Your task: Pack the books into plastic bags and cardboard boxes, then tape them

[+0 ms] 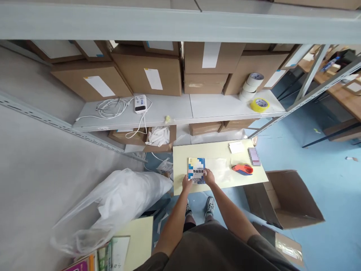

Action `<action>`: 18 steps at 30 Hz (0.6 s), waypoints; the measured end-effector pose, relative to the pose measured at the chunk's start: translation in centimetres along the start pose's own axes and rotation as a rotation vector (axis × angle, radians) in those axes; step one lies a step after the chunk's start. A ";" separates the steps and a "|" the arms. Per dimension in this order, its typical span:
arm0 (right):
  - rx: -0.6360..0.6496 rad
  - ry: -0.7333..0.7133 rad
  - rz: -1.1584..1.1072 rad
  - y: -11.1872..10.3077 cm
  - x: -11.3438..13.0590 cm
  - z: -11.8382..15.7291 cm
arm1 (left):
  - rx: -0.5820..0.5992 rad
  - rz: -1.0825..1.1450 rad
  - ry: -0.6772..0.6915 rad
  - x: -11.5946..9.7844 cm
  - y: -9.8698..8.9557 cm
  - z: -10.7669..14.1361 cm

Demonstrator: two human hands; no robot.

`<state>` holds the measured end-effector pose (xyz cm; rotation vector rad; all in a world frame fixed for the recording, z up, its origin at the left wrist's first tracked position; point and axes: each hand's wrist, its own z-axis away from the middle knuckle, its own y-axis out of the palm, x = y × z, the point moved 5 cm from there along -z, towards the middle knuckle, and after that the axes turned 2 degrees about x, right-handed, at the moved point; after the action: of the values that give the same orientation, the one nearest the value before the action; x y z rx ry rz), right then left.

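Note:
A book (pixel 196 170) with a blue, yellow and white cover lies on the pale yellow table (pixel 180 152), toward its left end. My left hand (pixel 186 183) grips the book's lower left corner, and my right hand (pixel 209 177) holds its right edge. To the right on the same table are a red and blue tape dispenser (pixel 243 169), a stack of white paper (pixel 236 147) and a purple item (pixel 254 156), partly pixelated.
Behind the table stands a metal shelf (pixel 175 109) with cardboard boxes, tape rolls (pixel 249 86), yellow tape (pixel 259 105) and a white power strip (pixel 140 104). An open carton (pixel 293 195) sits right; a white plastic bag (pixel 126 192) and books (pixel 93 259) are left.

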<state>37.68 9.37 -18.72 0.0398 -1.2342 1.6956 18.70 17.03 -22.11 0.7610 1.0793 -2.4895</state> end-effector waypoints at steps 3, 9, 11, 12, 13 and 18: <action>0.179 -0.064 0.087 1.4 0.3 0.5 | -0.004 0.022 -0.129 -0.3 -0.1 -0.7; 0.334 -0.069 0.233 2.4 -0.3 0.0 | 0.038 0.101 -0.179 -1.8 0.2 -2.8; 0.346 -0.080 0.256 2.5 -0.5 -0.3 | 0.041 0.116 -0.164 -2.1 1.0 -2.9; 0.353 -0.089 0.260 2.6 -0.6 -0.4 | 0.026 0.133 -0.153 -2.2 1.3 -2.8; 0.358 -0.097 0.259 2.6 -0.6 -0.4 | 0.007 0.167 -0.139 -2.3 1.7 -2.6; 0.374 -0.096 0.219 1.8 -0.9 -0.5 | 0.001 0.561 -0.094 -2.2 3.3 -1.6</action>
<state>37.09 9.15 -20.64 0.2208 -1.0026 2.1209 22.58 16.24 -23.63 0.8043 0.7072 -2.0234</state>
